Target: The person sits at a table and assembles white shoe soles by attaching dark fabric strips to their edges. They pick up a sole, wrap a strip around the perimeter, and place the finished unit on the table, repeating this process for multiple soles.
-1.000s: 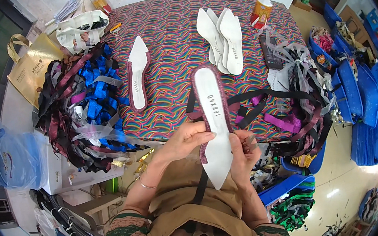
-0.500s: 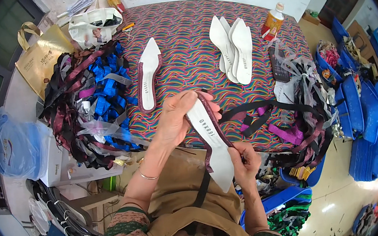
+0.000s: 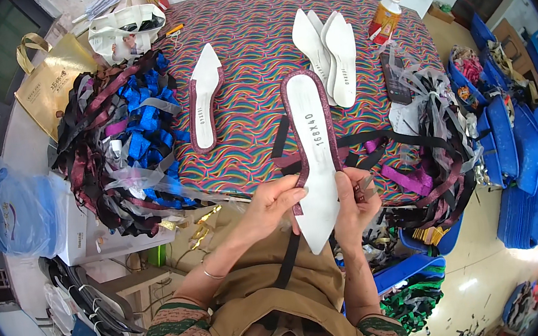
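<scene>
Between my hands is a white shoe insole [image 3: 313,156], heel end up and pointed toe down toward me. A glittery burgundy strip [image 3: 290,109] wraps round its heel and runs down both edges. My left hand [image 3: 275,204] pinches the left edge near the strip's end. On the opposite edge my right hand [image 3: 356,201] is closed, thumb on the insole's face. A second insole with burgundy edging [image 3: 202,119] lies on the table to the left. Several plain white insoles [image 3: 340,60] lie overlapping behind the held one.
Heaped strips in burgundy, black and blue [image 3: 146,135] cover the table's left side. At the right are more strips [image 3: 440,128], a phone [image 3: 396,80] and a drink bottle [image 3: 386,18]. Blue bins [image 3: 515,140] stand on the floor.
The insole has turned more upright and its heel end has swung up. My left hand has moved from the heel down to the left edge near the toe; my right hand still grips the right edge.
</scene>
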`<state>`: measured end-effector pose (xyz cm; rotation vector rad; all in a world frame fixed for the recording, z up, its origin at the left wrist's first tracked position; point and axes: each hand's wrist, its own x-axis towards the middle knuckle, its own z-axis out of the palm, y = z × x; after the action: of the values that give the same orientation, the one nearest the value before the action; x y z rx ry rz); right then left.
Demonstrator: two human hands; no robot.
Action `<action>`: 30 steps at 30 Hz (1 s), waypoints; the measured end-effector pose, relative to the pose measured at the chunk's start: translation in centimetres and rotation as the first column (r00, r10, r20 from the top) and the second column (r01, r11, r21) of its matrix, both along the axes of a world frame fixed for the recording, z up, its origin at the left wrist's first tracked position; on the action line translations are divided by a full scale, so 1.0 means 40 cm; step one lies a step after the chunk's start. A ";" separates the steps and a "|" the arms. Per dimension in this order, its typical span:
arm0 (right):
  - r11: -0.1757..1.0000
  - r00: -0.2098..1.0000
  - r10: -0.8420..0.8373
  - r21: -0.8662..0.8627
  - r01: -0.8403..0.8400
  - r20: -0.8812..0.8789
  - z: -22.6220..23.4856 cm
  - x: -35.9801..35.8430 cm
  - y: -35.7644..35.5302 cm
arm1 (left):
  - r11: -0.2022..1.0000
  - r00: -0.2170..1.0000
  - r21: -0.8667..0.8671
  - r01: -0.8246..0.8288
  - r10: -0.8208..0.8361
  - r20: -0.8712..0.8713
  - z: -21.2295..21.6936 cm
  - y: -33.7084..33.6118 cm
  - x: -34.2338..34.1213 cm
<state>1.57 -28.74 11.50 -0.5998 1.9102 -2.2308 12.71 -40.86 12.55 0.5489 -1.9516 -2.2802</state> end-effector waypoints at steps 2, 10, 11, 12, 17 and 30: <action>1.000 0.998 -0.027 -0.004 0.027 0.059 0.006 0.005 -0.007 | 0.980 0.984 -0.090 -0.177 0.173 -0.053 -0.029 0.038 -0.007; 0.915 0.931 0.332 0.189 -0.357 0.151 0.047 -0.105 0.036 | 0.309 0.921 -0.877 -0.369 -0.005 -0.390 0.068 -0.073 -0.007; 0.893 0.906 0.385 0.176 -0.413 0.173 0.060 -0.111 0.035 | 0.165 0.942 -0.934 -0.318 -0.060 -0.331 0.081 -0.095 0.003; 0.863 0.890 0.437 0.219 -0.456 0.129 0.064 -0.113 0.033 | 0.014 0.959 -0.965 -0.263 -0.109 -0.263 0.095 -0.109 0.007; 0.713 0.747 0.634 0.225 -0.664 0.199 0.007 -0.129 -0.014 | -0.175 0.957 -0.981 -0.078 -0.290 -0.024 0.125 -0.156 0.007; 0.732 0.640 0.518 0.681 0.011 -0.568 -0.067 -0.245 -0.050 | -0.461 0.840 -0.887 -0.014 0.476 -0.261 -0.066 -0.399 -0.041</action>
<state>-8.21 -30.72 8.80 -1.6926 2.4748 -1.0233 11.06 -56.83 9.91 0.8516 -2.4148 0.5043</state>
